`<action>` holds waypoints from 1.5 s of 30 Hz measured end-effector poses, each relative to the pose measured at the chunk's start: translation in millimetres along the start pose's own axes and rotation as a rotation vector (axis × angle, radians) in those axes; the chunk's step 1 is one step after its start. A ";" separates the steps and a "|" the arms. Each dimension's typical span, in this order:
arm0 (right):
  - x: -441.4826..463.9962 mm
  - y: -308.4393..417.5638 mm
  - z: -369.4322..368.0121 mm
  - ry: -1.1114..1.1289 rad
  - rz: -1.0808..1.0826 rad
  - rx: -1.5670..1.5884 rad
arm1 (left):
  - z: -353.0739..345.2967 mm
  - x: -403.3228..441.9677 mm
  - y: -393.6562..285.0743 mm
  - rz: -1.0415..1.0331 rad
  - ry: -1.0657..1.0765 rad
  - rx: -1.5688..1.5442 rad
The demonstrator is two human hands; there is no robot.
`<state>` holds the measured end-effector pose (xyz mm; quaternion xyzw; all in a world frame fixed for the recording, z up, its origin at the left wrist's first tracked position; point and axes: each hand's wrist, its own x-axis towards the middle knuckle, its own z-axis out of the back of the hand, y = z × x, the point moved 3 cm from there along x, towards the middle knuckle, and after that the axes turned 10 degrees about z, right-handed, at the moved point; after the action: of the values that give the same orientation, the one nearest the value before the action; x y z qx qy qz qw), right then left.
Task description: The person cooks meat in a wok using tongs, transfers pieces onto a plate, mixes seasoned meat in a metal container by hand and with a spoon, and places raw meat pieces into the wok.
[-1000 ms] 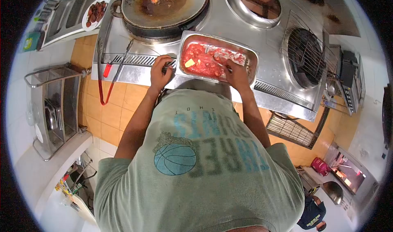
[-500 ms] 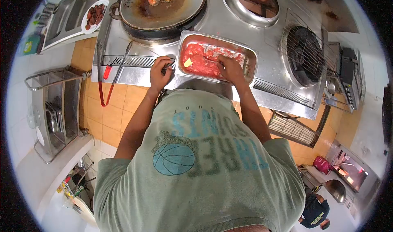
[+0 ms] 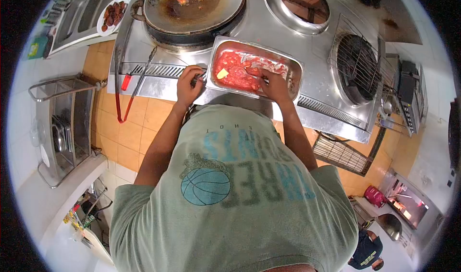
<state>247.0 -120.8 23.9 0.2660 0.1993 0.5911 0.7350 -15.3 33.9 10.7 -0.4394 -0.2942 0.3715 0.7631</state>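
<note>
A steel tray (image 3: 300,77) of wet red mixture (image 3: 237,75) rests at the front edge of the steel stove, close to my body. One pale yellow piece (image 3: 222,73) lies on the mixture, toward the left. My right hand (image 3: 274,85) reaches over the near rim into the tray. Its red-smeared fingers are closed around what looks like a red-coated piece of food (image 3: 254,72); the fingertips are partly lost in the mixture. Beside the tray's left end, my left hand (image 3: 188,84) is curled, with something small and dark in its grasp that I cannot make out.
A wide wok (image 3: 158,17) with brown oil and two small pieces sits behind the tray. Red-handled tongs (image 3: 126,113) hang over the front edge at left. A plate (image 3: 102,27) of browned food stands far left. A grill rack (image 3: 345,51) lies right. Another person (image 3: 367,250) is behind.
My right hand has shifted slightly within the tray, and its red-smeared fingers have lifted into clearer view, pointing left. My left hand stays by the tray's left end.
</note>
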 end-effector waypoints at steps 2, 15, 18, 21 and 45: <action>6.7 10.9 -5.8 -0.015 -0.002 -0.043 | -1.6 -0.2 -0.9 0.003 0.012 -0.008; -8.8 9.0 15.1 0.029 -0.217 -0.278 | 0.0 1.4 -3.1 -0.021 0.011 0.036; -8.7 16.0 1.7 0.076 -0.222 -0.355 | -2.8 0.7 0.0 0.005 0.036 -0.002; 0.8 24.2 -8.5 -0.058 0.003 -0.298 | -4.3 0.4 1.3 -0.002 0.030 0.003; 0.7 22.5 13.6 0.064 -0.210 -0.117 | -4.1 0.8 4.8 0.044 0.030 0.016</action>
<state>238.2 -118.6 48.6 0.1811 0.2145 0.5297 0.8003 -13.2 34.3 4.7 -0.4454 -0.2699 0.3838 0.7625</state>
